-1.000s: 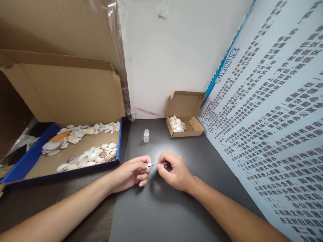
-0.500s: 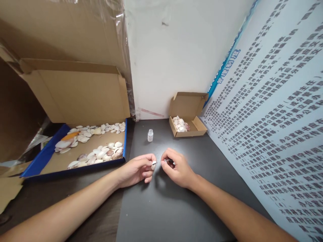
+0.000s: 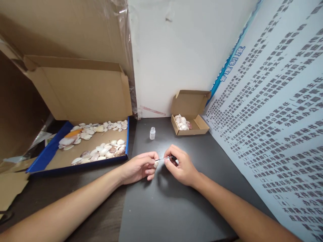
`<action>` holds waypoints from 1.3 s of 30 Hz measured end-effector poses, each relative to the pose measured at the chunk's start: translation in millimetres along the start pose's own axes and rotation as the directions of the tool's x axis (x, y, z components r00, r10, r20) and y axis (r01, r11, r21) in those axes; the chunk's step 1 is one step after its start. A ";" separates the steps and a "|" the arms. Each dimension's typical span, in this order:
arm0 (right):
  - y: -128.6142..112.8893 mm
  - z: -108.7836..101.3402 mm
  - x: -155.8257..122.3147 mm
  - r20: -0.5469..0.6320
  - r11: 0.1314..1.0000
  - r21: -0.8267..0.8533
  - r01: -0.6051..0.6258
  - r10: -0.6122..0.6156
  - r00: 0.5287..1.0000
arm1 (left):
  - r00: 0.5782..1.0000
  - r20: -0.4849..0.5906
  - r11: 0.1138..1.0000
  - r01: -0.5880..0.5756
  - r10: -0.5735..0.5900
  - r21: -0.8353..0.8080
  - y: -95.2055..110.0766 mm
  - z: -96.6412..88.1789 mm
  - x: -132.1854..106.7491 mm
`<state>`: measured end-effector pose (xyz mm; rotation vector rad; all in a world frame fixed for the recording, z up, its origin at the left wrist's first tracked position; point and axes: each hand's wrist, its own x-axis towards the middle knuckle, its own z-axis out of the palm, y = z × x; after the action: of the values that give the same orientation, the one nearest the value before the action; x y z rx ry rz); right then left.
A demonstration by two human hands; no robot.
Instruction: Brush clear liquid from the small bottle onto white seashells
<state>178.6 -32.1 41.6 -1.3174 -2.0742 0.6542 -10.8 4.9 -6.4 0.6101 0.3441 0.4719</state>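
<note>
My left hand point(image 3: 140, 167) rests on the dark table point(image 3: 161, 201) and pinches a small white shell point(image 3: 155, 164) between thumb and fingers. My right hand point(image 3: 181, 165) is closed on a thin brush point(image 3: 165, 158) whose tip touches the shell. A small clear bottle point(image 3: 152, 133) stands uncapped on the table just beyond both hands.
A large cardboard box with a blue rim point(image 3: 50, 156) at the left holds several shells point(image 3: 101, 153). A small open cardboard box point(image 3: 191, 117) with several shells sits by the white wall. A printed poster point(image 3: 277, 117) leans along the right side.
The camera view has shifted, so everything sits a little further right in the picture. Both hands stay together with the brush tip at the shell.
</note>
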 end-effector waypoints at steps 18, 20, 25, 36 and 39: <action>-1.2 -3.2 3.1 -0.050 0.998 -0.064 -0.007 0.004 0.999 | 1.000 0.000 1.000 0.000 0.000 -0.010 -1.3 -2.6 0.2; -0.2 -2.6 3.4 -0.020 0.998 -0.059 -0.006 0.004 1.000 | 1.000 -0.004 1.000 0.000 0.000 -0.010 -1.2 -2.2 0.0; -1.3 -2.7 1.5 -0.068 0.999 -0.049 -0.012 0.008 0.998 | 1.000 -0.014 1.000 -0.006 0.006 -0.011 -1.1 -1.1 -0.3; 0.4 -1.3 2.8 -0.022 0.999 -0.035 -0.011 0.011 1.000 | 1.000 -0.015 1.000 -0.009 0.009 -0.006 -0.8 -0.5 -0.8; -1.3 -0.4 2.0 0.009 1.000 -0.014 -0.003 0.003 1.000 | 1.000 -0.018 1.000 -0.010 0.010 0.000 -0.7 -0.1 -1.1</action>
<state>177.4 -30.7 43.1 -1.3279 -2.0886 0.6491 -11.5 3.9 -6.7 0.6081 0.3581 0.4874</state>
